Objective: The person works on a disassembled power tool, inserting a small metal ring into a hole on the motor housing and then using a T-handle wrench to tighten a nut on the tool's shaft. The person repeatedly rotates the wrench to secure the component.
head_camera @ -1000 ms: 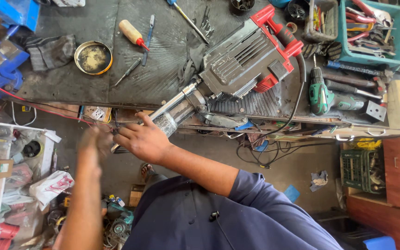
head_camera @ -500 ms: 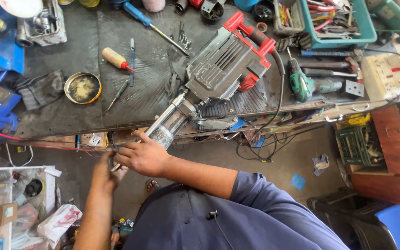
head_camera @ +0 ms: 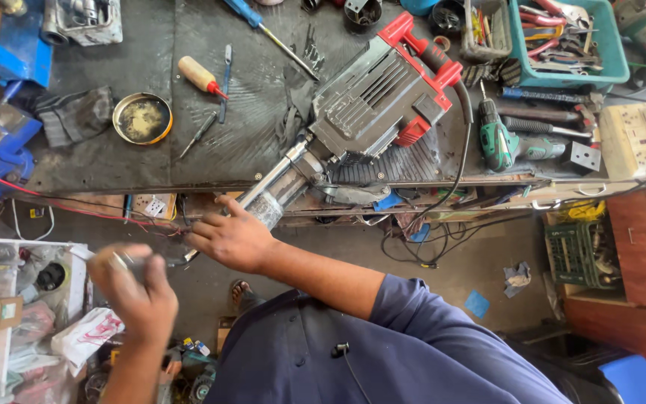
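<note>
Grey ribbed demolition hammer (head_camera: 371, 101) | metal nose (head_camera: 267, 202) | right hand (head_camera: 229, 239) touching

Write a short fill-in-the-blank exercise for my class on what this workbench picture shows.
1. The right hand rests at the metal nose of the grey and ____ demolition hammer.
2. The round tin lies ____ of the hammer on the bench.
3. The blurred left hand is ____ the bench edge.

Missing words: red; left; below
</note>
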